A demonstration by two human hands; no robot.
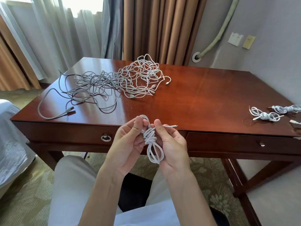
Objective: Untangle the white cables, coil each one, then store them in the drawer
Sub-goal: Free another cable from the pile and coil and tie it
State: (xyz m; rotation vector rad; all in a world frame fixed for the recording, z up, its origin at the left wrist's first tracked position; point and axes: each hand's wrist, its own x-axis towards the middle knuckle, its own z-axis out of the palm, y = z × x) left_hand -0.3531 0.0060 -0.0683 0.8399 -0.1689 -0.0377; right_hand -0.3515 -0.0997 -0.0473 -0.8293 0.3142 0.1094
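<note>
A tangle (114,82) of cables sprawls upper left on the desk (203,95). At lower centre the left hand (128,142) and right hand (172,144) pinch a coil (152,141) between them, fingers curled round it. Two bundles (275,112) lie at right.
</note>
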